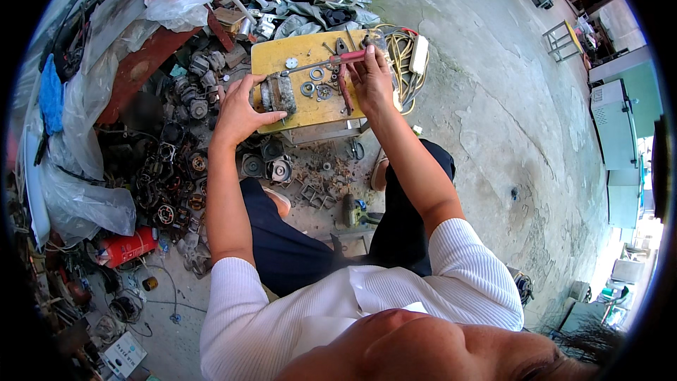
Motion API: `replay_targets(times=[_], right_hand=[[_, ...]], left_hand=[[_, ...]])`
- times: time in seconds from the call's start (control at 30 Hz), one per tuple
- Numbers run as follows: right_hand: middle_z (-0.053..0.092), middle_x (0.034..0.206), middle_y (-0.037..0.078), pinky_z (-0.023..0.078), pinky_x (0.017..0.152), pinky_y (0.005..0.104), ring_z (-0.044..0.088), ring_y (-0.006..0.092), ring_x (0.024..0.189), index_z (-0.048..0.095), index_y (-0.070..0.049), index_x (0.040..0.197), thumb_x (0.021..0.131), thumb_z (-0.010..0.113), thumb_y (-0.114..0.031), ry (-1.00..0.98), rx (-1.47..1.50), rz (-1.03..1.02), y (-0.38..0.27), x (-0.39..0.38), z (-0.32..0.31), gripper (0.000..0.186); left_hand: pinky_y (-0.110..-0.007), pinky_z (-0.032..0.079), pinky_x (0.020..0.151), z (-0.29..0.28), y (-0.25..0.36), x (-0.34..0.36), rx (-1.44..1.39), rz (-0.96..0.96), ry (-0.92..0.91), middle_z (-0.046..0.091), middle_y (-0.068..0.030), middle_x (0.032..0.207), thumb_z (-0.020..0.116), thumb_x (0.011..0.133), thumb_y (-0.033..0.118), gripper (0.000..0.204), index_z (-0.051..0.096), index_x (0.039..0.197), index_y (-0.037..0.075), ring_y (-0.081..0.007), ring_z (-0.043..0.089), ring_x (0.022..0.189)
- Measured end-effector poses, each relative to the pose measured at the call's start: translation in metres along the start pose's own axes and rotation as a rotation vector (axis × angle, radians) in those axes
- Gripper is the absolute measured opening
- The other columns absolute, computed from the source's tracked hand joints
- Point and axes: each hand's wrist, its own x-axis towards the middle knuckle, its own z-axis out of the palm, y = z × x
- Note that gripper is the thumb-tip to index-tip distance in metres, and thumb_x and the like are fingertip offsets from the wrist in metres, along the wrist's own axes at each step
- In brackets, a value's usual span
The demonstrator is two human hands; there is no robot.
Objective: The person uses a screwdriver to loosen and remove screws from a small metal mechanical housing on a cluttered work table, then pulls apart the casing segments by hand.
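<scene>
On a small yellow-topped table point(271, 56), my left hand point(241, 109) grips a worn, grey cylindrical metal part point(281, 93), which looks like a motor body. Its thumb presses the near side while the fingers reach round the far side. My right hand point(374, 83) is closed on the red handle of a screwdriver point(347, 57). The long shaft points left, its tip close to the part's upper edge; I cannot tell whether they touch. Beside my right hand lie red-handled pliers point(344, 92). Metal rings point(308, 89) and a small white disc point(291, 63) rest between my hands.
Several dismantled motor parts point(169, 162) heap on the floor at left, near plastic sheeting point(84, 190) and a red cylinder point(130, 247). A coiled cable with a white power strip point(419, 55) lies right of the table. A green power drill point(356, 213) stands between my feet.
</scene>
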Motion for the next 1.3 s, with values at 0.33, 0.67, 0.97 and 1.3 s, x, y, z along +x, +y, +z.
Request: replay_targets(times=[0.33, 0.67, 0.97, 1.3], right_hand=[[0.062, 0.106, 0.008, 0.053, 0.083, 0.0308, 0.062, 0.0162, 0.087, 0.046, -0.007, 0.136, 0.104, 0.046, -0.019, 0.052, 0.007, -0.039, 0.011, 0.009, -0.010, 0.034], [0.060, 0.108, 0.010, 0.054, 0.083, 0.0305, 0.062, 0.0176, 0.091, 0.043, -0.007, 0.135, 0.102, 0.048, -0.017, 0.004, 0.037, -0.035, 0.007, 0.002, -0.005, 0.034], [0.059, 0.106, 0.009, 0.054, 0.079, 0.0292, 0.062, 0.0172, 0.088, 0.042, -0.003, 0.136, 0.102, 0.049, -0.017, 0.033, 0.122, -0.018, 0.006, -0.006, 0.004, 0.037], [0.061, 0.104, 0.009, 0.054, 0.079, 0.0279, 0.062, 0.0162, 0.091, 0.044, -0.004, 0.136, 0.102, 0.050, -0.019, 0.057, 0.073, -0.043, 0.009, 0.000, 0.000, 0.037]], left_hand=[[-0.059, 0.012, 0.115, 0.000, 0.002, 0.000, -0.001, -0.009, -0.005, 0.061, -0.0124, 0.122, 0.088, 0.056, 0.044, 0.085, 0.053, 0.127, 0.014, -0.0305, 0.049, 0.125], [-0.059, 0.013, 0.115, 0.000, 0.002, 0.000, 0.013, -0.004, 0.002, 0.061, -0.0118, 0.122, 0.088, 0.057, 0.045, 0.084, 0.053, 0.127, 0.014, -0.0301, 0.049, 0.125], [-0.059, 0.012, 0.115, -0.001, 0.003, -0.001, 0.003, -0.033, -0.010, 0.061, -0.0115, 0.122, 0.088, 0.057, 0.045, 0.085, 0.053, 0.127, 0.013, -0.0295, 0.050, 0.125], [-0.058, 0.012, 0.115, 0.001, 0.000, 0.000, 0.005, -0.011, 0.003, 0.061, -0.0117, 0.121, 0.088, 0.056, 0.045, 0.086, 0.052, 0.128, 0.012, -0.0292, 0.050, 0.125]])
